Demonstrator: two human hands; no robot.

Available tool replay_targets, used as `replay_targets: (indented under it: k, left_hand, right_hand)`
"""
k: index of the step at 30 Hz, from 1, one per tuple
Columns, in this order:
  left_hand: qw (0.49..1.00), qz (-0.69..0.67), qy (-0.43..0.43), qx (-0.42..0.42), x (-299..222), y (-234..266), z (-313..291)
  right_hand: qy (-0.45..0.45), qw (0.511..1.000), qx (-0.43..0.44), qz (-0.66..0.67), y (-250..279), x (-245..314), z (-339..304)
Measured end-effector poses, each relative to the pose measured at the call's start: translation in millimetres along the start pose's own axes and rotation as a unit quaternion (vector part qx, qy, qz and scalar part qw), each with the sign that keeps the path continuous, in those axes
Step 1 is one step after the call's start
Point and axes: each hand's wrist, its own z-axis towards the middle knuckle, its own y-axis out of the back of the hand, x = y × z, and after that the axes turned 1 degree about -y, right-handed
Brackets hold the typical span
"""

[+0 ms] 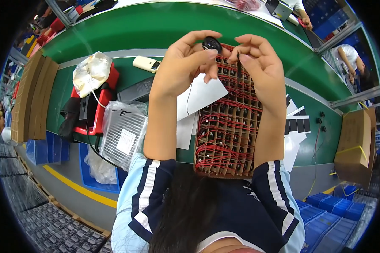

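Left hand (189,63) pinches a glossy black round part (211,44); right hand (261,63) pinches a thin dark strip (239,68) (material unclear). Light, steady grip suits both.

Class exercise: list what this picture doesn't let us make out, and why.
All in the head view:
Black part: underside, covered by the left grip.
Dark strip at the right grip: too small to identify.
Box: right side, partly behind the right forearm; full contents, under red wires.
Co-worker, top right: head, cut off by the upper edge.
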Motion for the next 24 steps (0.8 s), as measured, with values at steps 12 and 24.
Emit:
replay_targets:
  k: [12, 24]
  left_hand:
    - [0.992, 0.099, -0.070, 0.040, -20, -24, -26]
    - [0.975, 0.194, -0.104, 0.025, -18, -28, -29]
  right_hand:
    - [0.016, 0.999, 0.010, -0.036, -8, 39, -19]
    - [0.020, 0.998, -0.009, -0.053, -20, 42, -31]
